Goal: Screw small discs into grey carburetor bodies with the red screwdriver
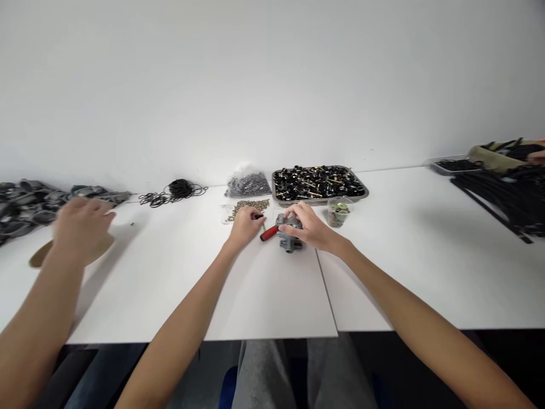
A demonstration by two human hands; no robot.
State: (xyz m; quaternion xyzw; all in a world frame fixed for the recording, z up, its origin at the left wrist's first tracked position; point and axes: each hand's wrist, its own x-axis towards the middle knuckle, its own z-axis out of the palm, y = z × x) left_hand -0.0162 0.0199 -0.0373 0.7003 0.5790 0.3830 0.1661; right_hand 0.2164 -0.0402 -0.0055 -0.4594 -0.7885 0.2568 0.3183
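My right hand [310,226] is closed over a small grey plastic valve body [290,240] with a red handle [269,233] that rests on the white table [264,295]. My left hand [244,226] sits just left of the red handle, fingers pinched together beside a small heap of brass-coloured screws [251,205]. What the left fingers pinch is too small to make out.
Behind stand a metal tray of black parts [319,183], a clear cup of washers [339,212], a bag of dark small parts [247,184] and black rubber rings [174,192]. A co-worker's arm and hand [83,227] reach in at left near grey parts [29,201]. Black strips [506,199] lie at right.
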